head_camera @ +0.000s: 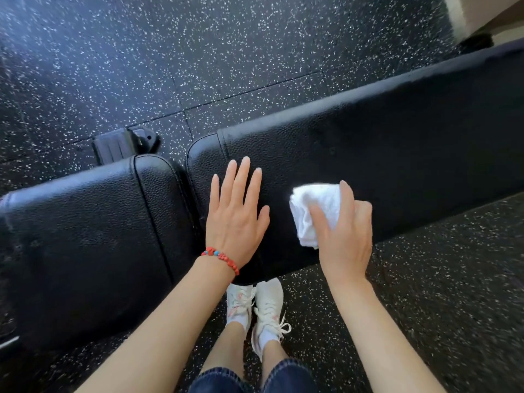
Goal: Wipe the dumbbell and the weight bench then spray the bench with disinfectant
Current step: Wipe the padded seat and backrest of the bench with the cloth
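A black padded weight bench point(397, 143) runs across the view, made of a long back pad on the right and a seat pad point(85, 236) on the left, with a gap between them. My left hand point(236, 214) lies flat and open on the near end of the long pad, a red bead bracelet on its wrist. My right hand point(344, 231) presses a folded white cloth point(314, 211) onto the pad just to the right of it. No dumbbell or spray bottle is in view.
Black rubber floor with white speckles point(198, 52) surrounds the bench. A black bench foot with a wheel point(124, 144) sticks out behind the seat pad. My white sneakers point(255, 307) stand close to the bench's near edge. A pale wall base point(467, 15) shows at the top right.
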